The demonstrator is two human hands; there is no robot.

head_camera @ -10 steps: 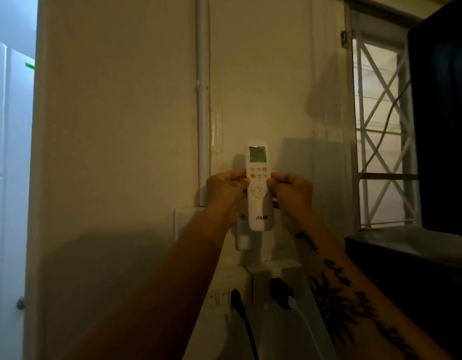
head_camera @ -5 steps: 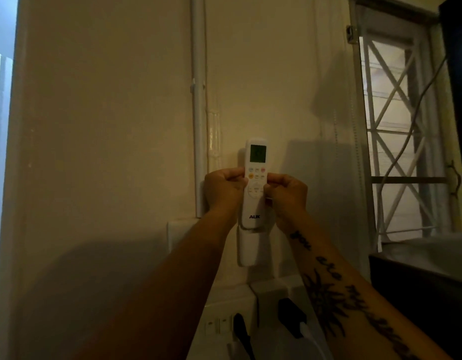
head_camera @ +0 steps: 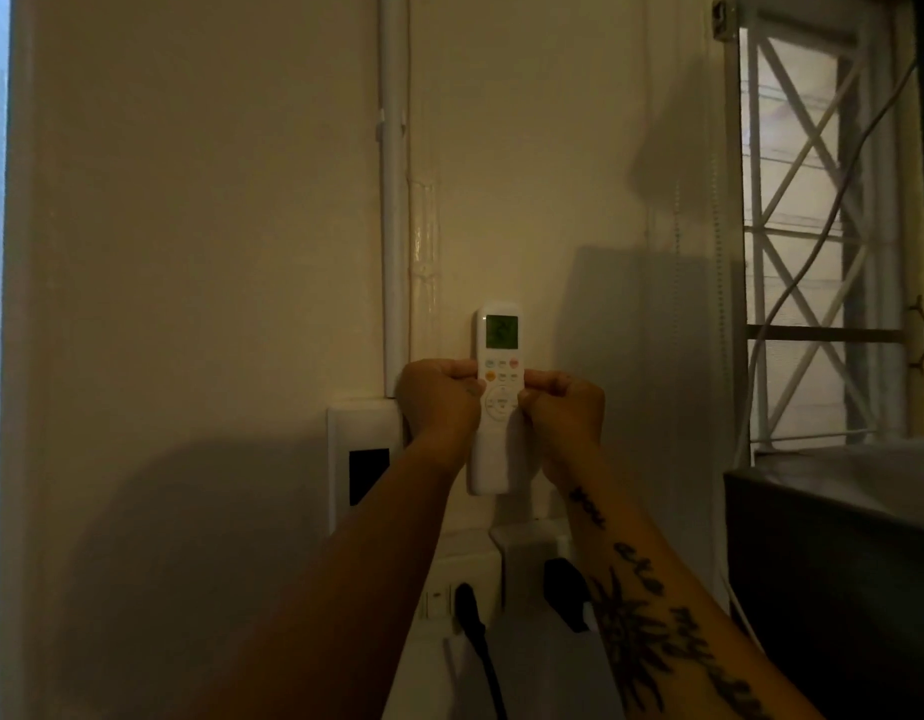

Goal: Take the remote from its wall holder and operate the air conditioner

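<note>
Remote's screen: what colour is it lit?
Green, on the white remote; head view shows it.

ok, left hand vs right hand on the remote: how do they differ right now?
The left hand grips the remote's left edge; the right hand grips its right edge. The left hand sits slightly higher, its thumb beside the coloured buttons; the right hand's thumb is level with the round pad. The left forearm is bare; the right forearm carries dark tattoos. Both are closed fists pinching the remote at mid-height, against the wall.
</note>
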